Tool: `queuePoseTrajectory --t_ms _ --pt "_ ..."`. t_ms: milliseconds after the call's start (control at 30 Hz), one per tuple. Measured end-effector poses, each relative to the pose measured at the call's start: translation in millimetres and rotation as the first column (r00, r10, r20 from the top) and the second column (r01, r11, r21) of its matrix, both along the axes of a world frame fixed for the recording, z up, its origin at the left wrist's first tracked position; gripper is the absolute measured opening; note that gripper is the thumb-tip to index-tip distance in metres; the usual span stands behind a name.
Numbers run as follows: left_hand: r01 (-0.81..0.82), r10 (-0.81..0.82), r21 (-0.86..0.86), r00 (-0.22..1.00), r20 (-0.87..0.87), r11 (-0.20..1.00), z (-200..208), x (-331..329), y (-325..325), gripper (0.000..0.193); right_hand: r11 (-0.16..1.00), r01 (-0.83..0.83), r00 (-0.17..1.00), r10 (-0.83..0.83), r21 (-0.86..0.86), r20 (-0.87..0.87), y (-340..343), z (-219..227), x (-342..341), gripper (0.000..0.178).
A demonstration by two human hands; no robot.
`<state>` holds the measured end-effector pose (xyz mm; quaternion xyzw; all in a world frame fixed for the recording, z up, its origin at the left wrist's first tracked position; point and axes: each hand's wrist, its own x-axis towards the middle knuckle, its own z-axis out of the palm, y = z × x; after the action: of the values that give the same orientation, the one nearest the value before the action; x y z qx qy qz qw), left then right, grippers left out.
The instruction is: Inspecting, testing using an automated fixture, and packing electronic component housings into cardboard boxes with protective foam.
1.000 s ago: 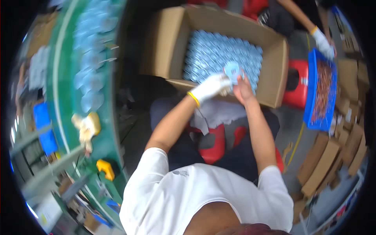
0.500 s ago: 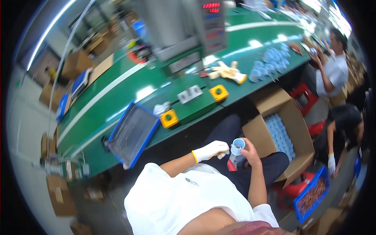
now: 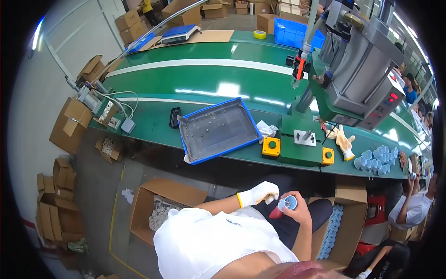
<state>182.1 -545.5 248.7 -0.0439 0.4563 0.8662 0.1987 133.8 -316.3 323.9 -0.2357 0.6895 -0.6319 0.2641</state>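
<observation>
My right hand [image 3: 299, 212], bare, is wrapped round a light blue cup [image 3: 291, 202]. The cup's open mouth faces up, and small metallic parts show inside it. A red piece [image 3: 276, 213] shows just below the cup, partly hidden; I cannot tell whether it is joined to it. Close to the cup's left side is my left hand [image 3: 261, 193] in a white glove with a yellow cuff. Its fingers are curled together, and what they hold, if anything, is hidden. Both hands are above my lap, in front of the bench.
On the green bench [image 3: 195, 76] lies a blue-rimmed tray [image 3: 218, 130] with small parts. A press [image 3: 357, 69] stands beside two yellow button boxes [image 3: 271, 146], a glove [image 3: 343, 142] and blue cups [image 3: 378, 158]. Cartons flank me; the right carton [image 3: 350, 228] holds cups. A co-worker [image 3: 413, 204] sits at right.
The view has swung left, so the press now appears farther right and more of the left floor shows. My right hand still holds the cup, and my gloved left hand stays curled beside it.
</observation>
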Motion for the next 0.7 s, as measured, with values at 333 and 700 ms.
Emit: queuePoseTrajectory --t_ms 333,700 --pt "-0.045 -0.037 -0.232 0.94 -0.338 0.972 92 -72 -13 0.025 0.984 0.09 0.869 -0.152 -0.151 -0.472 -11 36 -76 0.068" --pt "-0.811 -0.3 -0.573 0.578 -0.759 -0.114 128 -118 -40 0.023 0.901 0.336 0.476 -0.413 -0.273 -0.776 -64 57 -215 0.066"
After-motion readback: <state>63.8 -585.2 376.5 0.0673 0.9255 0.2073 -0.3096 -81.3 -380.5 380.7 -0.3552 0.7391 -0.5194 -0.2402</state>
